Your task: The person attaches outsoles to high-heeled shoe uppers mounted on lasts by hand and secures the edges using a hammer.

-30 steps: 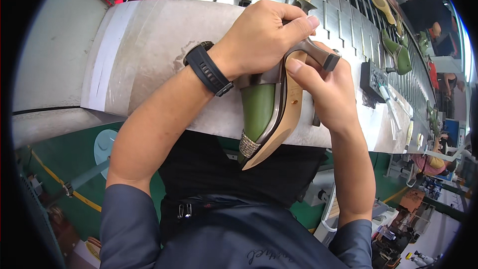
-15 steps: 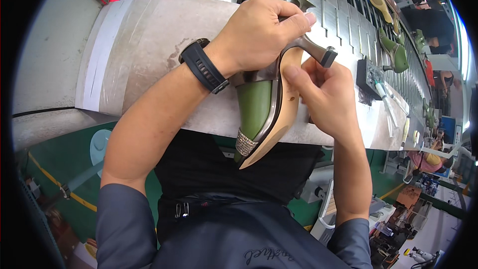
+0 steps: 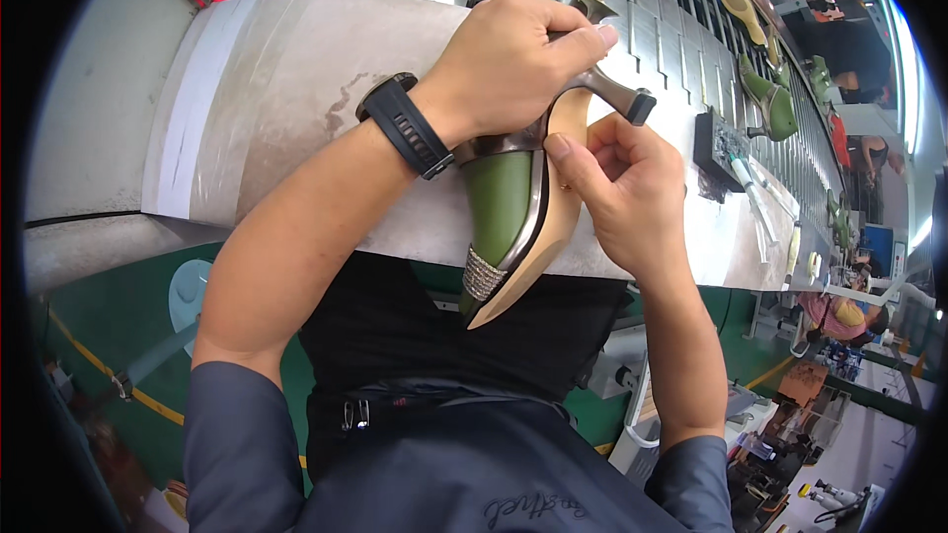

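A high-heeled shoe (image 3: 501,202) is held sole to the right, toe toward me past the table's front edge. It has a smooth green body, a dark metallic strap, a glittering band (image 3: 481,278) near the pointed toe and a tan sole (image 3: 533,262). My left hand (image 3: 518,64), below a black watch, is closed round its back end, beside the dark heel (image 3: 617,95). At the sole's edge by the strap, my right hand (image 3: 632,192) pinches with thumb and forefinger. Whatever lies between those fingertips, if anything, is too small to tell.
The pale worktable (image 3: 296,109) runs beneath the shoe. Behind it, a slatted metal conveyor (image 3: 652,30) carries tan soles with heels and another green shoe (image 3: 768,99). A dark box (image 3: 719,150) and a thin tool (image 3: 758,212) lie at right. Other people are visible at far right.
My right thumb has moved from the face of the sole to its edge beside the strap. My left hand keeps its hold on the shoe, which has shifted slightly left in view.
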`<move>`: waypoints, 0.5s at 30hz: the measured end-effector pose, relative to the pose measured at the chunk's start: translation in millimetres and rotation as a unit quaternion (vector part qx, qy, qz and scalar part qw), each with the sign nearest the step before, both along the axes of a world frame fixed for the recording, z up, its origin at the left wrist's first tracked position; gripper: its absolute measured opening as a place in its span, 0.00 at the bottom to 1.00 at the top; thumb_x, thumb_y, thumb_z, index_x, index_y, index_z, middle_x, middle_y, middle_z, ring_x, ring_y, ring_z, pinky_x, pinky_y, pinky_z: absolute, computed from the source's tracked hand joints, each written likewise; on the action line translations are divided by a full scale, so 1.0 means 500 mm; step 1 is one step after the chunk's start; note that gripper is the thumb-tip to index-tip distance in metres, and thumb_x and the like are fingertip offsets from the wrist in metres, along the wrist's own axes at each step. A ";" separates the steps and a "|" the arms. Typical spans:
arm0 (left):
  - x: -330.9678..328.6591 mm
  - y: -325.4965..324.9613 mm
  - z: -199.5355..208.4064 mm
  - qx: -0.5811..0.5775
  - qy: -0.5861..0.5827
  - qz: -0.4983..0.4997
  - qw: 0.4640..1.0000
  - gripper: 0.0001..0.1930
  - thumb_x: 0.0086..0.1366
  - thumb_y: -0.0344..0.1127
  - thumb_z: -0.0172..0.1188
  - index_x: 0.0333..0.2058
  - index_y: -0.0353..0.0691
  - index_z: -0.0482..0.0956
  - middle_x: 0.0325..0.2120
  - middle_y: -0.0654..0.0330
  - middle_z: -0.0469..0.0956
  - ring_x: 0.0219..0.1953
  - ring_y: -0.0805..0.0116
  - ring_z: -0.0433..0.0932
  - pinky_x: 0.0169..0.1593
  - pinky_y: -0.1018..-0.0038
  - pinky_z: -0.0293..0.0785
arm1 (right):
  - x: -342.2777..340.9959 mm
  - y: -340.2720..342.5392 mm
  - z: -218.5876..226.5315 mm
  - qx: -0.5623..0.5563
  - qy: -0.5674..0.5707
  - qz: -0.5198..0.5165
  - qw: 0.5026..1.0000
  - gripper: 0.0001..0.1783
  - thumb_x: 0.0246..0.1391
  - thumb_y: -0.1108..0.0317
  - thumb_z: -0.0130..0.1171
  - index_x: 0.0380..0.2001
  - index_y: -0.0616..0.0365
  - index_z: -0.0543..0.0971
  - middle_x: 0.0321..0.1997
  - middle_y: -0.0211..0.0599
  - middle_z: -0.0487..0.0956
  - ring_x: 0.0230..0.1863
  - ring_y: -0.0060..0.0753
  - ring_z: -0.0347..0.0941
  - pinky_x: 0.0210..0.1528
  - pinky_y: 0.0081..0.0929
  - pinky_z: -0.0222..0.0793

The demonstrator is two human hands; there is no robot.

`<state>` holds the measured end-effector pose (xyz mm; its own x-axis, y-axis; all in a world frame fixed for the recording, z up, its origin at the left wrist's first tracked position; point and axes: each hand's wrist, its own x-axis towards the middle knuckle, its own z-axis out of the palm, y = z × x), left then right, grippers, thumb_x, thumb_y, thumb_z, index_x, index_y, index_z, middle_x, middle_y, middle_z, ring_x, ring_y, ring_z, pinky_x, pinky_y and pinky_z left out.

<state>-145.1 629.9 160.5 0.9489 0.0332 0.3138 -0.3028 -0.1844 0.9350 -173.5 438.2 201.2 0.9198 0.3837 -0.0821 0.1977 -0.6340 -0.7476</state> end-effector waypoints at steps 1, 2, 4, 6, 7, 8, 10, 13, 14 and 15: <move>0.000 0.002 -0.004 -0.003 -0.004 0.001 1.000 0.21 0.76 0.47 0.62 0.38 0.30 0.89 0.28 0.61 0.85 0.34 0.77 0.79 0.40 0.76 0.75 | -0.001 -0.003 -0.008 -0.001 -0.003 -0.002 1.000 0.22 0.57 0.59 0.77 0.42 0.69 0.83 0.28 0.38 0.85 0.29 0.22 0.81 0.34 0.24 0.78; 0.001 0.003 -0.008 -0.004 0.000 0.003 1.000 0.21 0.76 0.47 0.62 0.38 0.30 0.89 0.28 0.61 0.85 0.34 0.76 0.79 0.40 0.76 0.75 | -0.005 -0.010 -0.024 0.124 0.058 0.009 0.991 0.26 0.58 0.61 0.76 0.50 0.70 0.79 0.36 0.41 0.86 0.36 0.24 0.82 0.41 0.26 0.79; -0.001 0.007 -0.011 0.000 -0.009 0.003 1.000 0.21 0.76 0.47 0.62 0.38 0.30 0.89 0.28 0.61 0.85 0.34 0.76 0.79 0.40 0.76 0.75 | -0.017 -0.019 -0.019 0.244 0.195 0.035 0.949 0.40 0.61 0.66 0.73 0.69 0.71 0.65 0.54 0.47 0.83 0.52 0.30 0.81 0.58 0.31 0.78; -0.002 0.009 -0.010 0.001 -0.017 -0.002 1.000 0.21 0.76 0.47 0.63 0.38 0.30 0.89 0.28 0.61 0.86 0.34 0.77 0.79 0.40 0.76 0.75 | -0.036 -0.005 -0.012 0.228 0.202 0.030 0.952 0.41 0.60 0.68 0.73 0.69 0.73 0.64 0.53 0.47 0.83 0.51 0.30 0.82 0.57 0.32 0.78; -0.003 0.010 -0.006 0.001 -0.001 0.000 1.000 0.21 0.75 0.47 0.63 0.38 0.30 0.89 0.28 0.61 0.85 0.34 0.77 0.79 0.40 0.76 0.76 | -0.043 0.001 -0.011 0.212 0.208 0.023 0.954 0.41 0.60 0.69 0.73 0.69 0.75 0.64 0.52 0.47 0.84 0.50 0.29 0.82 0.57 0.32 0.79; -0.005 0.010 -0.004 0.001 0.014 0.003 1.000 0.20 0.75 0.47 0.64 0.37 0.30 0.89 0.28 0.61 0.85 0.35 0.77 0.80 0.40 0.76 0.76 | -0.038 0.004 -0.014 0.225 0.222 0.019 0.949 0.40 0.59 0.71 0.74 0.68 0.76 0.65 0.52 0.48 0.84 0.48 0.29 0.83 0.54 0.31 0.81; -0.006 0.014 0.001 -0.003 0.018 -0.012 1.000 0.20 0.73 0.47 0.66 0.40 0.31 0.88 0.29 0.62 0.85 0.35 0.78 0.80 0.39 0.75 0.77 | -0.024 0.011 -0.030 0.230 0.196 0.014 0.953 0.38 0.59 0.70 0.73 0.67 0.73 0.67 0.49 0.44 0.85 0.46 0.26 0.83 0.52 0.28 0.80; -0.013 0.038 0.005 0.012 0.009 -0.066 0.998 0.20 0.69 0.47 0.71 0.46 0.32 0.86 0.34 0.62 0.85 0.38 0.77 0.80 0.42 0.75 0.78 | 0.006 0.026 -0.023 0.236 0.165 0.016 0.957 0.32 0.58 0.68 0.74 0.62 0.70 0.75 0.46 0.40 0.86 0.44 0.23 0.82 0.49 0.25 0.79; -0.017 0.054 0.006 0.029 -0.005 -0.106 0.994 0.23 0.66 0.46 0.74 0.50 0.33 0.85 0.38 0.62 0.85 0.40 0.77 0.80 0.45 0.74 0.78 | 0.015 0.035 -0.017 0.237 0.160 0.015 0.958 0.30 0.56 0.67 0.77 0.58 0.69 0.78 0.45 0.41 0.87 0.45 0.25 0.83 0.47 0.25 0.81; -0.025 0.079 0.007 0.036 -0.005 -0.102 0.994 0.23 0.66 0.46 0.74 0.50 0.33 0.85 0.38 0.62 0.85 0.40 0.77 0.80 0.45 0.74 0.78 | 0.019 0.047 -0.014 0.241 0.157 0.017 0.958 0.27 0.54 0.66 0.79 0.54 0.69 0.82 0.44 0.43 0.87 0.46 0.26 0.84 0.46 0.26 0.83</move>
<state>-157.7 669.6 164.1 0.9302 -0.1831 0.3180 -0.3503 -0.1846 0.9183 -164.1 461.8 194.0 0.8652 0.4761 -0.1573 -0.0697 -0.1965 -0.9780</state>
